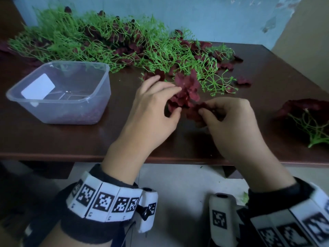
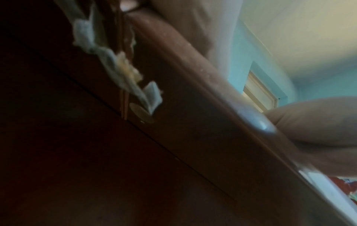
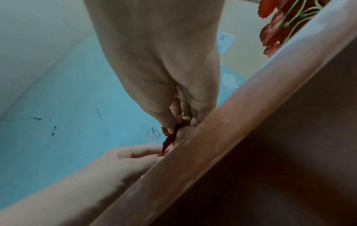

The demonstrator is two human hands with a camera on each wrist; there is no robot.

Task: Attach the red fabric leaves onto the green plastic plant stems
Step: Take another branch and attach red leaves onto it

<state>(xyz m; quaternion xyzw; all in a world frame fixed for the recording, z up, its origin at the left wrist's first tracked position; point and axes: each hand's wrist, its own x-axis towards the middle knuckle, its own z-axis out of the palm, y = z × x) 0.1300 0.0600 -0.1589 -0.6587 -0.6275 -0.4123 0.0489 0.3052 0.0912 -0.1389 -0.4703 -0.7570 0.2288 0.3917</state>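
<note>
A sprig with several dark red fabric leaves (image 1: 187, 88) sits at the middle of the brown table (image 1: 89, 138). My left hand (image 1: 178, 100) holds it, index finger on top and thumb underneath. Just to its right, my right hand (image 1: 203, 111) pinches a loose red leaf (image 1: 195, 113) between thumb and fingertips, close against the sprig. In the right wrist view the right hand (image 3: 173, 126) pinches the red leaf (image 3: 168, 142) above the table edge (image 3: 212, 137), with the left hand (image 3: 135, 154) just beyond. The sprig's green stem is hidden by leaves and fingers.
A big heap of green plastic stems (image 1: 106, 41) mixed with red leaves lies along the table's back. An open clear plastic tub (image 1: 99, 97) holding a white card stands at the left. A sprig with red leaves (image 1: 309, 120) lies at the right edge. The left wrist view shows only the blurred table edge (image 2: 193, 91).
</note>
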